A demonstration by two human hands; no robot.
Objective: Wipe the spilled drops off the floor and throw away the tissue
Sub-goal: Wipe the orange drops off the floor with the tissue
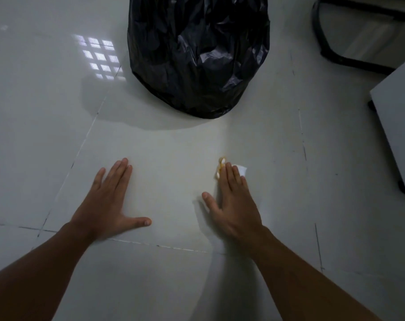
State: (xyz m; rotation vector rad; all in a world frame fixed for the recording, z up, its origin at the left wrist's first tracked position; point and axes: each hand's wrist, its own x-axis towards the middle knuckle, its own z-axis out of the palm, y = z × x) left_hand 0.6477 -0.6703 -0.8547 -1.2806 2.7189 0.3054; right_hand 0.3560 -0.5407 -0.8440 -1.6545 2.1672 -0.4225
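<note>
My right hand [233, 200] lies flat on the pale tiled floor [169, 163], its fingers pressing a white tissue [242, 170] whose corner sticks out past the fingertips. Small orange-yellow spilled drops [220, 166] show on the floor just left of those fingertips, touching the index finger. My left hand [111, 200] rests palm down on the floor to the left, fingers together and thumb spread, holding nothing. A bin lined with a black plastic bag [196, 54] stands straight ahead, beyond both hands.
The black base frame of a chair [324, 42] sits at the top right. A grey flat-topped piece of furniture [398, 126] with dark feet juts in from the right edge. A window's reflection [99, 56] glares on the floor at left.
</note>
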